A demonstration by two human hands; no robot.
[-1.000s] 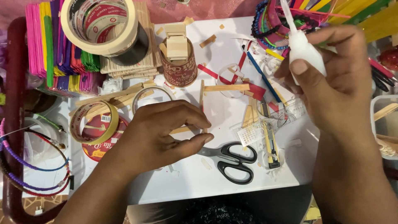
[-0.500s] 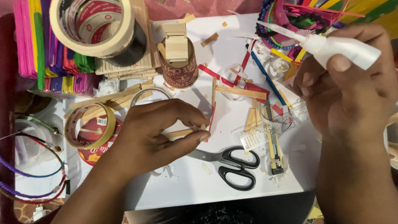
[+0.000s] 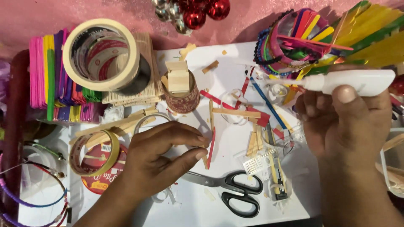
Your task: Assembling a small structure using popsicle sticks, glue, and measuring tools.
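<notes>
The left hand's point(image 3: 160, 162) grip pinches a wooden stick piece point(image 3: 209, 138) mid-counter, steadying it; the right hand point(image 3: 341, 122) clenches a white glue bottle point(image 3: 353, 82), nozzle aimed leftward.

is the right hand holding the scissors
No, the right hand holds a white glue bottle; the scissors lie untouched on the white board.
</notes>
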